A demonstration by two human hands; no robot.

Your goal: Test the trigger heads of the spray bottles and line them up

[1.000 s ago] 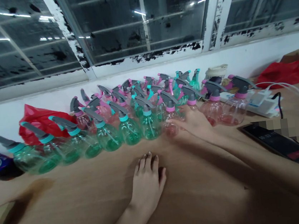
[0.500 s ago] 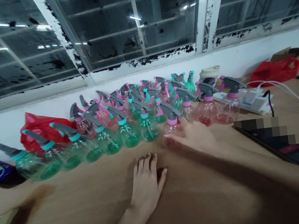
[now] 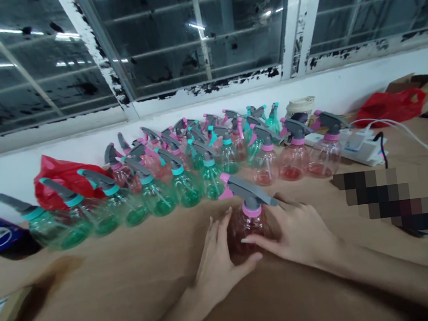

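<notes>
A pink clear spray bottle with a grey trigger head and pink collar stands near the middle of the wooden table. My right hand is wrapped round its right side, thumb across the front. On the bottle's left, my left hand is open, thumb and fingers spread beside the body; whether it touches the bottle I cannot tell. Behind are green spray bottles with teal collars, such as one green bottle. To the right stand more pink spray bottles, among them one pink bottle.
Left are a cola bottle, a red plastic bag and a cardboard box. Right lie a white power strip with cables, another red bag and a partly blurred-out dark object. A white wall with windows runs behind.
My right hand has drawn the pink spray bottle out of the front row towards me. My left hand has shifted slightly right, its thumb now in front of the bottle's lower left.
</notes>
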